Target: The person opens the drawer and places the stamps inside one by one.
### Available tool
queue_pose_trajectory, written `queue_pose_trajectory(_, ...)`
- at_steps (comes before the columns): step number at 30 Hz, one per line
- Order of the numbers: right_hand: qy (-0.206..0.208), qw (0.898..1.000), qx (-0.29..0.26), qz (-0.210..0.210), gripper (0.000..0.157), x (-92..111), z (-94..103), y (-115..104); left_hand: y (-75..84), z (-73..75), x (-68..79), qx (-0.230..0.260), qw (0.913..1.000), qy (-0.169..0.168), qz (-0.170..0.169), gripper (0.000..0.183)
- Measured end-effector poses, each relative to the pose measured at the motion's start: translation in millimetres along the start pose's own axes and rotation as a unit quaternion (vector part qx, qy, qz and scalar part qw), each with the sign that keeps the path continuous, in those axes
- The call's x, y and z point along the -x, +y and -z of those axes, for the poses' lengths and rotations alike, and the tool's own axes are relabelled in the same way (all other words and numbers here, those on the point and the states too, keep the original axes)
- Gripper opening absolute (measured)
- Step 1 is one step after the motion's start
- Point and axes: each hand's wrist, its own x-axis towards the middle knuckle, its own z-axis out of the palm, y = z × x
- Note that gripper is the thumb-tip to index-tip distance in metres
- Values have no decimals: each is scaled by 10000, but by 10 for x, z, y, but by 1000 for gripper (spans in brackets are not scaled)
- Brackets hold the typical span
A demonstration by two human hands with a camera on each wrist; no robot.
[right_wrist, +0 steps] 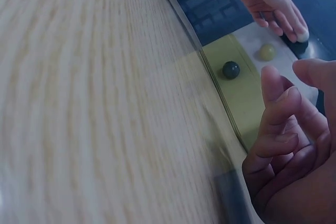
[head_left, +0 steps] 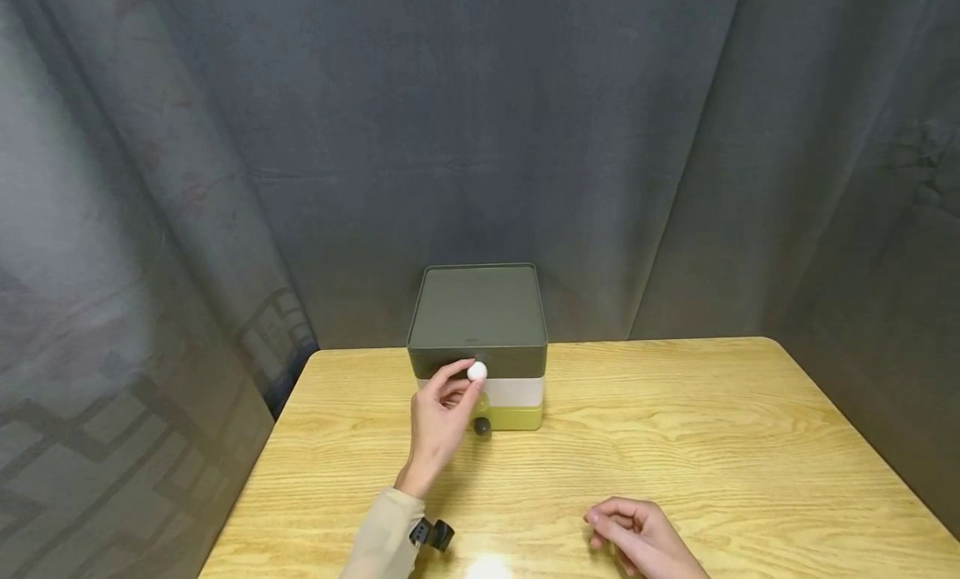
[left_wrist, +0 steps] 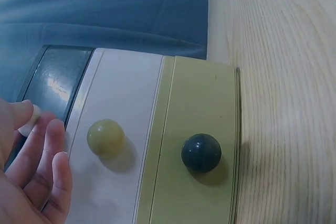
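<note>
A small three-tier drawer box point(head_left: 480, 308) stands at the back of the wooden table, its tiers dark green, pale pink-white and yellow-green from top to bottom. My left hand point(head_left: 438, 416) pinches the white round knob point(head_left: 477, 371) of the top drawer between thumb and fingers. Below it, a yellow knob point(left_wrist: 105, 139) sits on the pale middle drawer and a dark knob point(left_wrist: 201, 153) on the yellow-green bottom one. All the drawers look closed. Over the table's front right, my right hand point(head_left: 641, 536) hangs with loosely curled fingers and nothing in them.
The wooden table point(head_left: 712, 429) extends to both sides of the box. Grey curtains point(head_left: 480, 146) hang right behind the box and along both sides. A black wrist camera point(head_left: 432, 534) is strapped at the left sleeve.
</note>
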Motion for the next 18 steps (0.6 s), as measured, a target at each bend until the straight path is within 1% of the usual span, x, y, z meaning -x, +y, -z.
queue_pose_trajectory(5, -17, 10000, -12, -33, 44, 1, -2, -4, -10, -3, -4, 26, 10000, 83, 46, 28)
queue_pose_trajectory(8, 7, 10000, -32, -78, 43, -3, 6, -13, -7, -9, -18, 62, 9999, 69, 59, 28)
queue_pose_trajectory(11, 31, 10000, -61, -69, 41, -9, 19, -15, -8, -6, -37, 113, 9999, -38, 74, 28)
queue_pose_trajectory(15, 82, 10000, -22, -38, 40, -5, 61, -20, -8, 21, -35, 167, 9994, -292, 88, 32)
queue_pose_trajectory(18, 214, 9997, 148, -21, 39, 16, 113, -52, 7, 71, 13, -63, 9991, -394, 156, 35)
